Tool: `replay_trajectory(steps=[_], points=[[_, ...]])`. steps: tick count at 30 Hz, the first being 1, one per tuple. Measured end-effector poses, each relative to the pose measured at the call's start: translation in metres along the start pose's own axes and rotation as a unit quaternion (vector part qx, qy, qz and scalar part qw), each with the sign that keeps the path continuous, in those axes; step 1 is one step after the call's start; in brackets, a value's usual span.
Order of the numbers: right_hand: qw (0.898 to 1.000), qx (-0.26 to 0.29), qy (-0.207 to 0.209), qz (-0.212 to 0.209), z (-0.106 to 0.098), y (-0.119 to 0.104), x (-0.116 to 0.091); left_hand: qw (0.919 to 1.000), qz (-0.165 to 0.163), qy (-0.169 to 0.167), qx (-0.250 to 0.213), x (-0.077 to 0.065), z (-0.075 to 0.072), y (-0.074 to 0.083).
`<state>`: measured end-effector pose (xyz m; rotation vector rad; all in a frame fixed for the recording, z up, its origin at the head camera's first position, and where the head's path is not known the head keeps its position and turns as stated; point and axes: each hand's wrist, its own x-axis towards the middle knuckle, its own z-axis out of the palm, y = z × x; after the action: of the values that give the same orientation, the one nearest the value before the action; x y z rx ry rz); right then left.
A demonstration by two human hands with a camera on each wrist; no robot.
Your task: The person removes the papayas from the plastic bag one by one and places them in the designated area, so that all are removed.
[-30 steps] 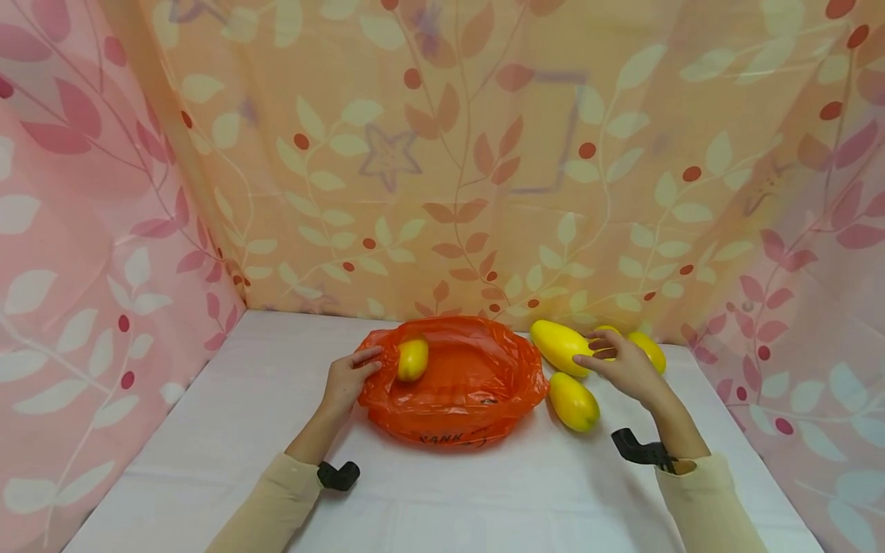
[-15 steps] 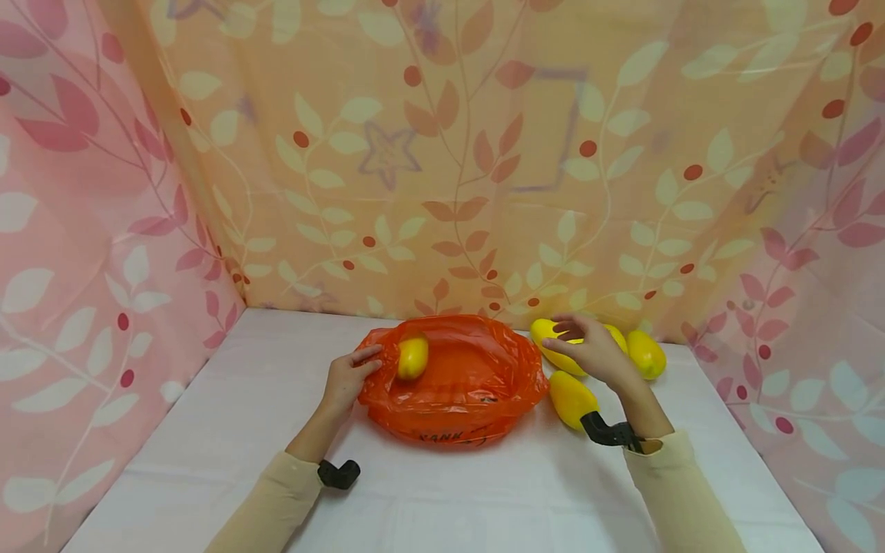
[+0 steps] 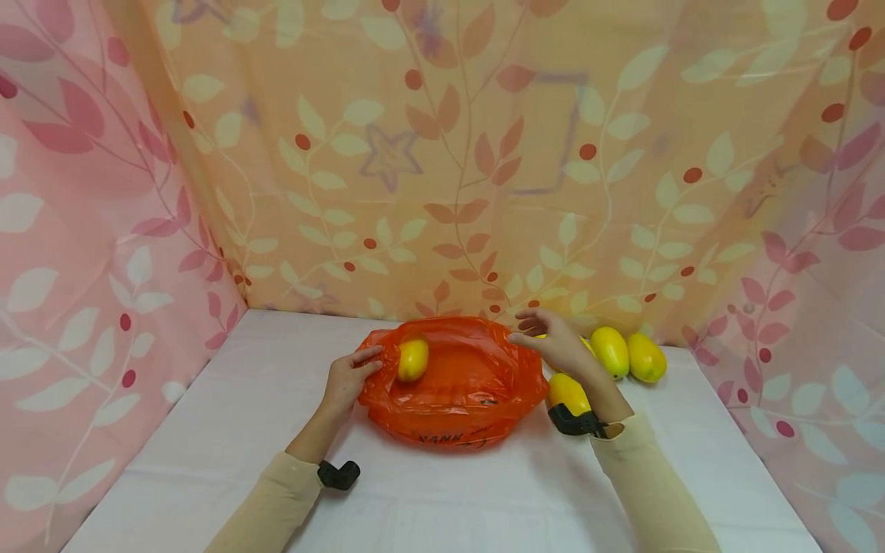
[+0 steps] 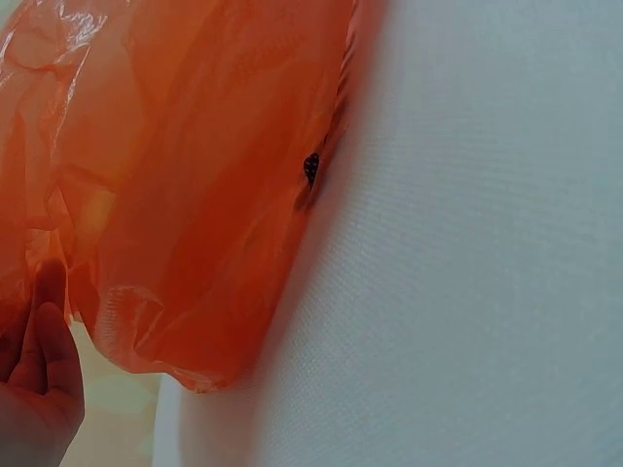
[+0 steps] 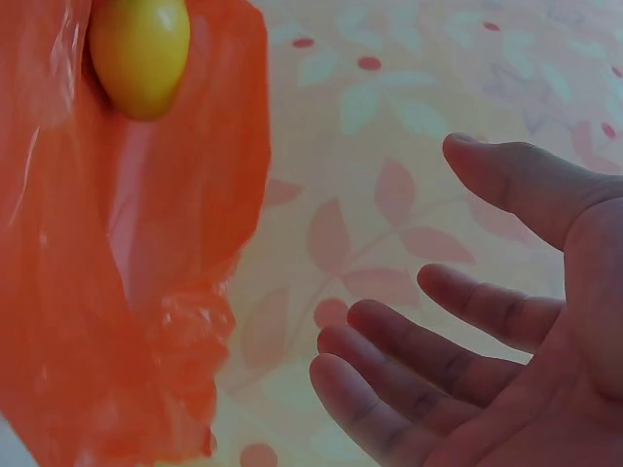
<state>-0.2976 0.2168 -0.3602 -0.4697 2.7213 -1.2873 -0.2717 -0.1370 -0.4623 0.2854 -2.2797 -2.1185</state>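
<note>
An orange-red plastic bag [image 3: 449, 430] stands on the white table with its mouth spread wide. Inside it, near the left side, lies a yellow mango-like fruit [image 3: 412, 359]. My left hand [image 3: 348, 382] pinches the bag's left rim; in the left wrist view the fingers [image 4: 60, 355] press into the plastic. Over the bag's right rim hovers my right hand [image 3: 553, 344], its fingers spread and holding nothing. The right wrist view shows a gap between these fingertips [image 5: 336, 375] and the bag.
Several more yellow mango-like fruits lie right of the bag: one [image 3: 610, 352] beside another [image 3: 647, 358] at the back, one [image 3: 567, 393] partly covered by the right wrist's black mount [image 3: 574, 419]. Leaf-patterned cloth [image 3: 456, 192] hangs behind and at both sides.
My right hand has moved left from above the fruits to the bag's right rim, still holding nothing. The left hand, bag and fruits have stayed put.
</note>
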Motion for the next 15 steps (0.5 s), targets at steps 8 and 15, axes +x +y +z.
replay_trajectory(steps=[8,15], points=[[0.998,-0.005,-0.046,-0.033,0.020,-0.005,0.013,0.9999,-0.009,0.003,0.005,0.000,0.000,0.000],[0.998,-0.007,-0.055,-0.030,0.036,-0.014,0.021,0.9999,-0.013,-0.002,0.011,0.002,-0.001,-0.001]])
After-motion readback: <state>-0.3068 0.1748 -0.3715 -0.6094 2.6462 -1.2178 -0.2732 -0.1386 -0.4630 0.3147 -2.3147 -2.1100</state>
